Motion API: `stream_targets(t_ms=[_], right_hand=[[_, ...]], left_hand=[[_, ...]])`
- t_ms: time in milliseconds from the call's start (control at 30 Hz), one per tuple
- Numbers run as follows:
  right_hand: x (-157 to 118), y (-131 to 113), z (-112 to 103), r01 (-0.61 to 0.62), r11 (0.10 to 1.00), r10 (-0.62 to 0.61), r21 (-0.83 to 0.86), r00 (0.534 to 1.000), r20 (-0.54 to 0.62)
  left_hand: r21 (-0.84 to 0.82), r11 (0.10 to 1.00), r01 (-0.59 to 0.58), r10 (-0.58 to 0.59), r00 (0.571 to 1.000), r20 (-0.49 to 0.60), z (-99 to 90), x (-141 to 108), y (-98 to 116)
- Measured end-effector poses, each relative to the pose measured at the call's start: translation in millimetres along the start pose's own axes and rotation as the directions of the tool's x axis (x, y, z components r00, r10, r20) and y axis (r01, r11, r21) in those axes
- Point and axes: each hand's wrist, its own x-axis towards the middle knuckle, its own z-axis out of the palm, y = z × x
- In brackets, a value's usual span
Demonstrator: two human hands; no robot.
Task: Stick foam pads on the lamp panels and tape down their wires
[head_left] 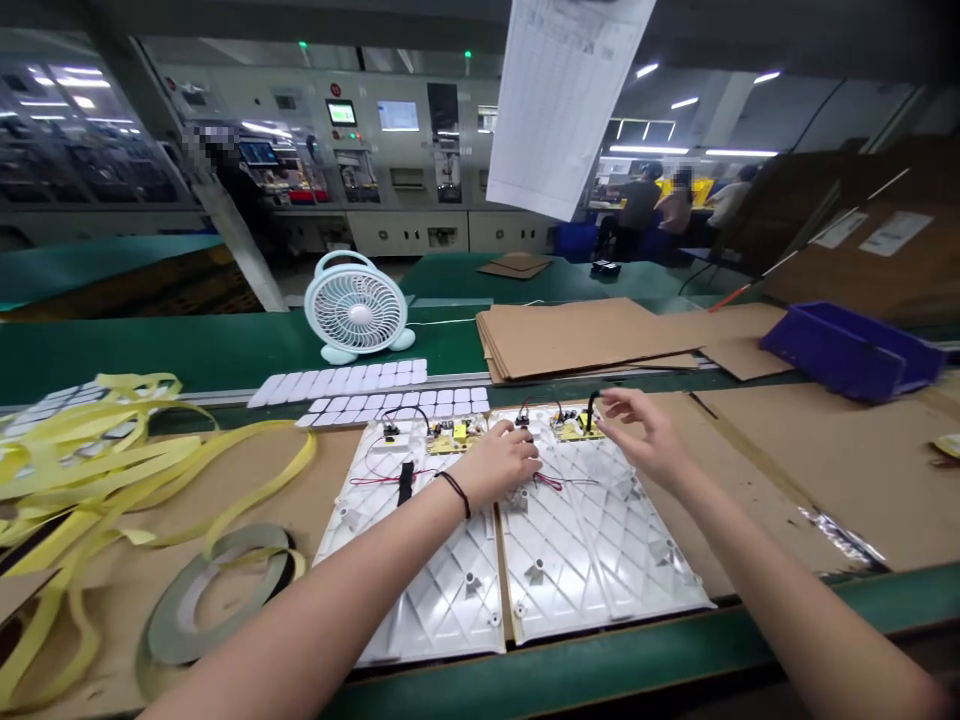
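Two white ribbed plastic panels are laid side by side on the counter. A circuit board and a second circuit board are in place at their far ends, with wires loose. The left hand is curled, any grip being unclear; the right hand is held open beside a black wire. The contents of a purple plastic bin are hidden.

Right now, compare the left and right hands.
The left hand is curled downward; the right hand is raised, fingers spread. The left wrist wears a black cord band; the right wrist has none. The right hand is nearer the upright black wire than the left hand. Both sit above white ribbed panels.
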Motion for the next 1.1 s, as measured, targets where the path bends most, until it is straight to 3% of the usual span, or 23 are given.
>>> stream_targets(t_ms=[67,133,267,367,633,800,900,1100], right_hand=[[-0.3,11.6,3.2,-0.088,0.992,0.090,0.096,0.996,-0.013],[-4.0,13.9,8.3,-0.135,0.976,0.128,0.174,0.991,0.046],[-13.7,-0.7,16.6,-0.139,0.957,0.083,0.256,0.972,0.220],[-16.5,-11.3,17.5,-0.129,0.944,0.060,0.304,0.972,0.226],[-20.0,-17.5,25.6,-0.148,0.943,0.105,0.298,0.982,0.154],[-16.4,-13.3,24.0,-0.161,0.944,0.102,0.290,0.973,0.208],[-10.5,-2.1,15.3,-0.191,0.956,0.139,0.224,0.964,0.229],[0.3,39.9,-15.2,-0.309,0.949,0.296,0.067,0.944,0.148]], left_hand=[[-0.025,0.999,0.021,-0.020,0.999,0.044,12.0,11.3,-8.0],[-0.119,0.988,0.094,-0.091,0.996,0.023,16.1,16.1,-12.6],[-0.373,0.894,0.247,-0.285,0.957,-0.049,13.0,19.7,-10.9],[-0.459,0.842,0.284,-0.342,0.938,-0.047,11.7,23.8,-5.2],[-0.541,0.799,0.260,-0.341,0.939,-0.051,15.9,36.2,7.7],[-0.565,0.781,0.268,-0.351,0.936,-0.040,17.0,38.8,8.2],[-0.586,0.756,0.292,-0.379,0.925,-0.028,18.4,35.1,4.9],[-0.584,0.747,0.319,-0.398,0.917,-0.008,26.9,23.7,-5.2]])
